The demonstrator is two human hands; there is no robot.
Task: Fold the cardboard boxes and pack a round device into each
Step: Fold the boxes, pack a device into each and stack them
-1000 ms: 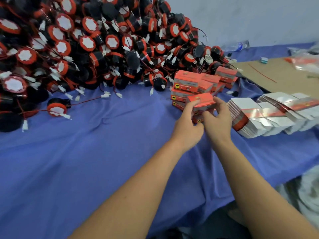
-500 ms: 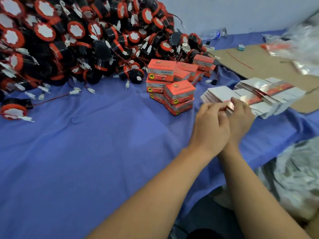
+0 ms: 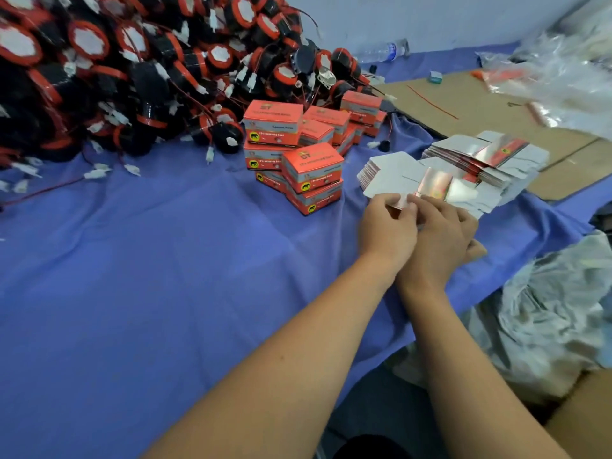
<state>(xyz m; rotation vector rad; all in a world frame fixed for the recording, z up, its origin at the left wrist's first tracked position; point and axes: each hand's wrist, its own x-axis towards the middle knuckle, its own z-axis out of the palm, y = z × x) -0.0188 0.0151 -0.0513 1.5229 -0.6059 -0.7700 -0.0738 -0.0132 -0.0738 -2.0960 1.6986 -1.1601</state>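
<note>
In the head view, the left hand (image 3: 387, 226) pinched the near edge of the top flat box blank (image 3: 394, 175), which lay on its stack beside the folded orange boxes (image 3: 313, 167), while the right hand (image 3: 443, 233) touched it, its grip impossible to tell, and round devices (image 3: 132, 77) lay heaped far left.

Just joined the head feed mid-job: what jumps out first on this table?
A huge heap of round black-and-red devices fills the far left of the blue cloth. Beside it, mid-table, stand stacked orange boxes, already folded. To their right, the left hand and right hand pinch the top blank of the fanned flat blanks.
</note>
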